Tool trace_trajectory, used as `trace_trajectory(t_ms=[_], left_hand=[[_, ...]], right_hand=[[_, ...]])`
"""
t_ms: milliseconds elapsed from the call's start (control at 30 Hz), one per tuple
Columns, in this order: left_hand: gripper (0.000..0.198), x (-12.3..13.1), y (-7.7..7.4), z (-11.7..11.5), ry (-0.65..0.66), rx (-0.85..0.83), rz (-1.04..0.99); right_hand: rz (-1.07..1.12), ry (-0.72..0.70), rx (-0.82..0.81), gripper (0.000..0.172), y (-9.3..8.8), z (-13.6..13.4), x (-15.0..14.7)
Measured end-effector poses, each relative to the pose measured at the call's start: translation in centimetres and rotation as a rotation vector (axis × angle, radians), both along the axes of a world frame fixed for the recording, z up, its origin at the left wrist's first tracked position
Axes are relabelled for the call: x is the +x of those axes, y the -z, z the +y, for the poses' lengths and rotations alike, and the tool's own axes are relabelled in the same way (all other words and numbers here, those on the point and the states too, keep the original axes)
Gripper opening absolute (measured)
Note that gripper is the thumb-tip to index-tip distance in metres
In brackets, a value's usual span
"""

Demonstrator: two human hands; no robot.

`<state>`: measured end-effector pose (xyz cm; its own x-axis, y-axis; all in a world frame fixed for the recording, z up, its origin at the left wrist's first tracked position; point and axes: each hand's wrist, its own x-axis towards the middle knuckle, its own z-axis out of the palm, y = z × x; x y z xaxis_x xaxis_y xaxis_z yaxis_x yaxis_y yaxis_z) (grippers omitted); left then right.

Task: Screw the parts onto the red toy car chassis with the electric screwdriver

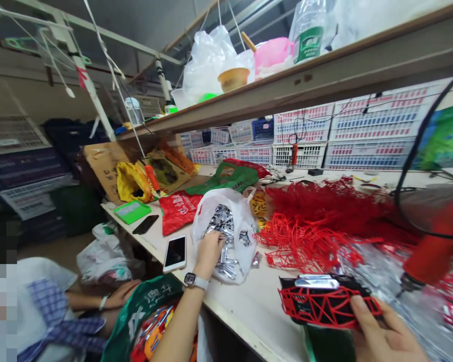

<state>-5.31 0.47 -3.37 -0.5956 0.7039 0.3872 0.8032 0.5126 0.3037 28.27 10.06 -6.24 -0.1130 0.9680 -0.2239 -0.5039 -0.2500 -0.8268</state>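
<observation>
Head-worn view, forward and down, close over workbench [249,306]

Taking the plastic bag [238,213] on the tabletop [256,306] as my marker: my left hand [210,250] reaches into its near mouth, among the metal pieces [221,221] in it. The phone [174,253] lies just left of the bag. The heap of lattice frames [317,226] lies just right of it. Right of the bag and nearer me, my right hand [385,337] holds a lattice shell [324,304]. Crates [302,153] stand behind the bag, under the shelf [362,70].
</observation>
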Motion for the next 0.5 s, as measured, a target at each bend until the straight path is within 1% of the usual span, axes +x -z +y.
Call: trace_trajectory(t_ms=[100, 200, 267, 333, 367, 433, 500], left_hand=[[0.024, 0.6, -0.4, 0.4, 0.046, 0.105, 0.047], [0.027, 2.0, -1.3, 2.3, 0.163, 0.176, 0.096], [0.024, 3.0, -2.1, 4.8, 0.289, 0.152, 0.110], [0.021, 3.7, -2.9, 8.1, 0.410, 0.071, 0.106], [0.022, 3.9, -3.2, 9.9, 0.449, 0.017, 0.098], [0.025, 3.7, -3.7, 13.3, 0.462, -0.095, 0.075], [0.031, 3.3, -4.0, 16.1, 0.403, -0.195, 0.043]], right_hand=[[0.018, -0.004, -0.014, 0.077, -0.6, -0.8, -0.2], [0.016, -0.014, 0.020, 0.076, -0.4, -1.0, -0.3], [0.022, -0.027, 0.029, 0.074, -0.3, -0.9, -0.4], [0.038, -0.031, 0.029, 0.071, -0.3, -0.8, -0.4], [0.044, -0.026, 0.031, 0.071, -0.2, -0.8, -0.3], [0.047, -0.003, 0.046, 0.069, -0.2, -0.6, -0.2], [0.040, 0.030, 0.068, 0.068, 0.1, -0.4, 0.1]])
